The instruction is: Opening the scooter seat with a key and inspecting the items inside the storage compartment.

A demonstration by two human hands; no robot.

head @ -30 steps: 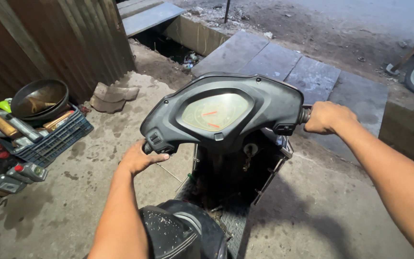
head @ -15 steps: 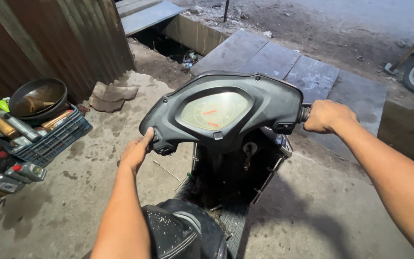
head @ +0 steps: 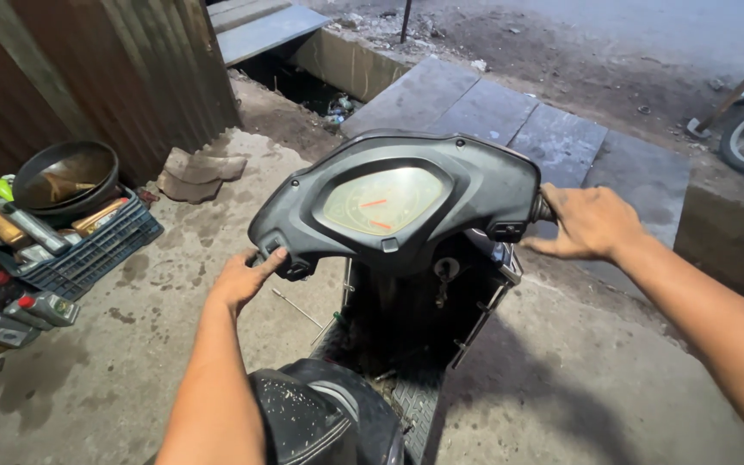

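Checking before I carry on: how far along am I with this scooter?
Done: the front panel looks removed, bare frame showing under the dashboard. In hand: left hand touches the dashboard's left end, right hand holds the right grip. Left: frame uncovered, tool crate nearby.

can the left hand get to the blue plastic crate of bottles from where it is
Probably yes: the left hand rests at the black scooter handlebar cover, and only bare concrete floor lies between it and the blue plastic crate.
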